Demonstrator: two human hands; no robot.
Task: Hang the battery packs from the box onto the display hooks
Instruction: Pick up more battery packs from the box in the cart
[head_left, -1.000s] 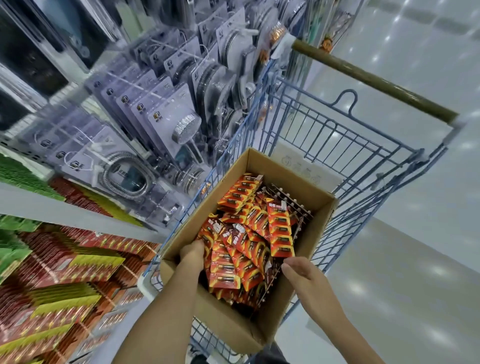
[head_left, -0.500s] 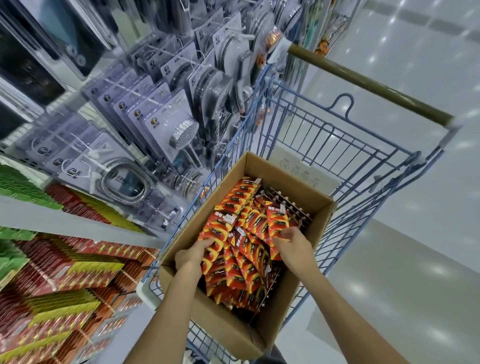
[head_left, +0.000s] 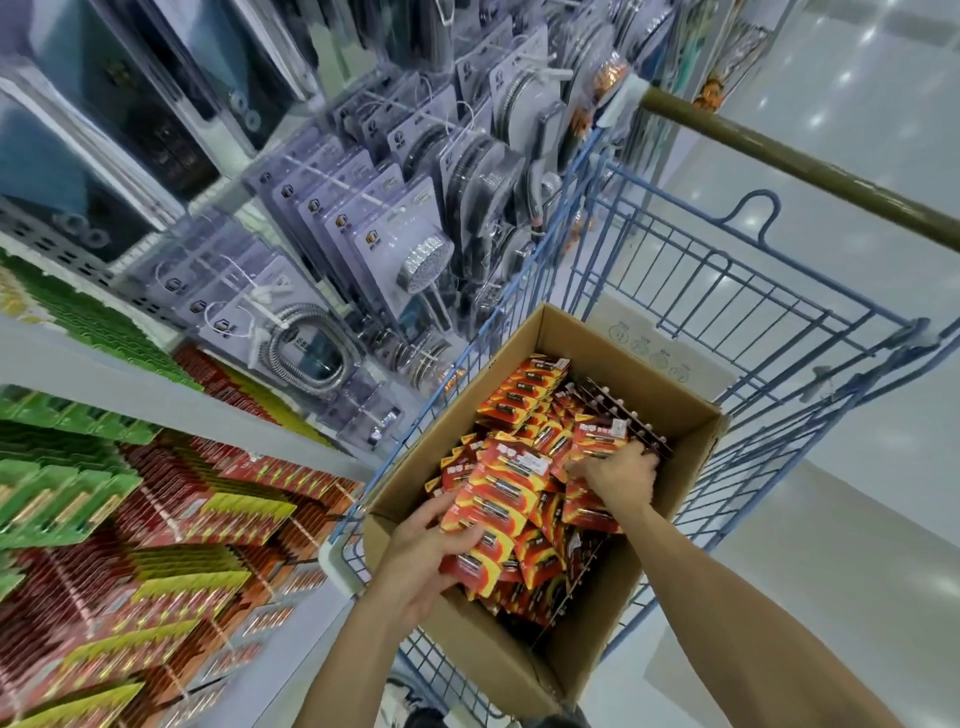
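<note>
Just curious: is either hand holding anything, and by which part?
The left hand grips a bunch of battery packs by their near edge; right hand, buried among packs, unclear.

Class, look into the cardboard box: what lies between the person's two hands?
In the head view, overlapping red-and-orange battery packs fill the stretch between the left hand and the right hand inside the cardboard box; no bare gap shows.

Glossy pale floor (head_left: 831, 597) mirrors light spots beside stocked shelving (head_left: 156, 395).

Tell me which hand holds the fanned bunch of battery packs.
The left hand: it grips the bunch at the box's near side; the right hand digs among packs farther back.
</note>
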